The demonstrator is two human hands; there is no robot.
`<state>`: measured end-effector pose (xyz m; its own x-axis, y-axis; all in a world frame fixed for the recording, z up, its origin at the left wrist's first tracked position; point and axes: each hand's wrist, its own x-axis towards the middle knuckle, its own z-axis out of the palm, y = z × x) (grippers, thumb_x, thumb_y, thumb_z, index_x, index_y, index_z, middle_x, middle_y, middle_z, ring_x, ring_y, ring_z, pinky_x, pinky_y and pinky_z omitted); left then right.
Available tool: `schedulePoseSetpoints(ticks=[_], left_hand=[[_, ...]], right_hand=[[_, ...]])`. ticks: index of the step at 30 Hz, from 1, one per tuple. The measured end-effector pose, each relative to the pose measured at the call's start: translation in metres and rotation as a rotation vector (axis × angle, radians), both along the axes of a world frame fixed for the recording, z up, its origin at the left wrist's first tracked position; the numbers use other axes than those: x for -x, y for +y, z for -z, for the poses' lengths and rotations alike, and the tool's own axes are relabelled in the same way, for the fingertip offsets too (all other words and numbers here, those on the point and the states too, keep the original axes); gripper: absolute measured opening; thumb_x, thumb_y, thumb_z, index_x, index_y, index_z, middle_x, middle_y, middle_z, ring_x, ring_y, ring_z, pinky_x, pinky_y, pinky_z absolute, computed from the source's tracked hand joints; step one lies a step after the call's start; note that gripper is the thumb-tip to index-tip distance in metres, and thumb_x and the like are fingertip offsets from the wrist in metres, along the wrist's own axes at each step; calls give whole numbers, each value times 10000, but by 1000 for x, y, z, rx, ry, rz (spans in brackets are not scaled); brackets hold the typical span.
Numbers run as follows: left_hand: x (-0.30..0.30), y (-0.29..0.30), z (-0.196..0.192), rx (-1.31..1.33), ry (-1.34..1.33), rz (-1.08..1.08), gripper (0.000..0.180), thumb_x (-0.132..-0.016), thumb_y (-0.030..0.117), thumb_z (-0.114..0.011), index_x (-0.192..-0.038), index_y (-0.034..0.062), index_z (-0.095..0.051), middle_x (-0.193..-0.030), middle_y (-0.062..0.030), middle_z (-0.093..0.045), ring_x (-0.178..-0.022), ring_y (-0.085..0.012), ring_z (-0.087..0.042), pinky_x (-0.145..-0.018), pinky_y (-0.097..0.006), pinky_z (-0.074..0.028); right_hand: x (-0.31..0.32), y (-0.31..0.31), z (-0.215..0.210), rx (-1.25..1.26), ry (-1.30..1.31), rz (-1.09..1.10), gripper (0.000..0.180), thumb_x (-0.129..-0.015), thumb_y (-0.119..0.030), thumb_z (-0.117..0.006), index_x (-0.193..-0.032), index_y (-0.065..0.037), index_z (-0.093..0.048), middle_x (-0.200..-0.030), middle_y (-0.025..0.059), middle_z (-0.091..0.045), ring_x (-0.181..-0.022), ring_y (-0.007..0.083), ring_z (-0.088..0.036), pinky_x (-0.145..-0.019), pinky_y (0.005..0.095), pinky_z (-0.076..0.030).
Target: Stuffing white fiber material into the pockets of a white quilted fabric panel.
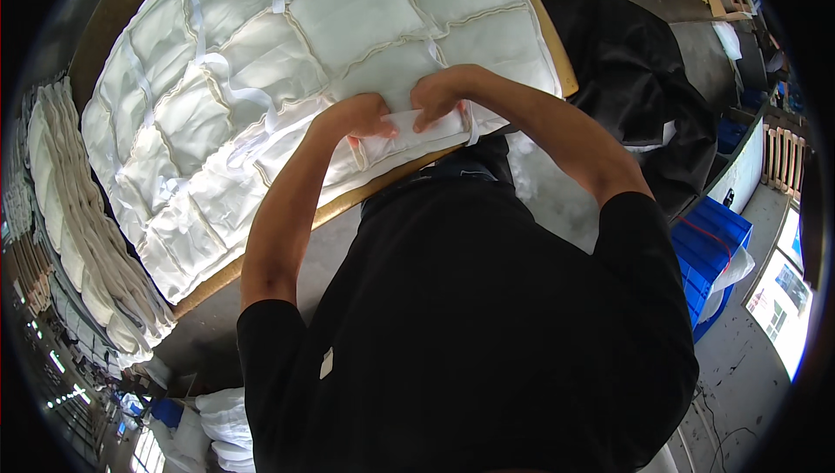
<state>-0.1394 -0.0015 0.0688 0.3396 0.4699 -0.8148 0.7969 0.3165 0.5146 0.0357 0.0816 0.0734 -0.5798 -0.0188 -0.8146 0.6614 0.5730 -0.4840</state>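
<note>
A large white quilted cover (344,25), stitched into puffy squares, lies over a wood-coloured table (326,210). Narrow white ribbons (248,93) trail loosely across its left half, and a short one hangs beside my right wrist. At the cover's near edge, my left hand (367,116) has its fingers curled round the folded fabric. Close to it on the right, my right hand (441,96) pinches the same edge, thumb toward the left hand. Between and below them the cloth is bunched into a roll. The fingertips are partly hidden in the fabric.
Folded white quilted pieces (83,229) hang or stack at the left. Black cloth (622,73) is heaped right of the table. Blue crates (711,243) stand at the right, near a wall. White fluff (557,182) lies by my right side. White bundles (228,425) sit at lower left.
</note>
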Motion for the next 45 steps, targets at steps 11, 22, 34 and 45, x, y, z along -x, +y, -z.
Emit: schedulePoseSetpoints(ticks=[11, 22, 34, 45], left_hand=[[7, 2, -19, 152, -411, -120, 413, -811, 258, -797, -1109, 19, -639, -924, -60, -633, -812, -183, -616, -593, -343, -600], [-10, 31, -49, 135, 44, 184, 432, -843, 311, -759, -1070, -43, -661, -913, -111, -661, -691, -223, -664, -559, -350, -574], [-26, 12, -21, 242, -54, 59, 488, -833, 303, -800, -1148, -29, -631, -1012, -121, -651, -851, -254, -674, -606, -360, -625], [-18, 7, -48, 31, 52, 59, 609, -844, 368, -773, -1236, -65, -599, -1093, -158, -669, -841, -281, -689, -616, -375, -618]], right_hand=[[17, 10, -24, -95, 12, -86, 483, -896, -461, -672, -961, 14, -725, -935, 178, -694, -759, 335, -697, -604, 419, -590], [-14, 13, -19, -132, 224, 18, 330, -819, -332, -736, -950, -30, -758, -865, 169, -713, -838, 323, -682, -754, 414, -533], [-35, 10, 2, -330, 449, 100, 218, -767, -256, -767, -944, -128, -758, -946, 106, -728, -950, 303, -680, -776, 427, -528], [-44, -10, -7, -180, 714, 253, 300, -770, -309, -760, -970, -86, -744, -951, 142, -723, -936, 339, -678, -799, 450, -518]])
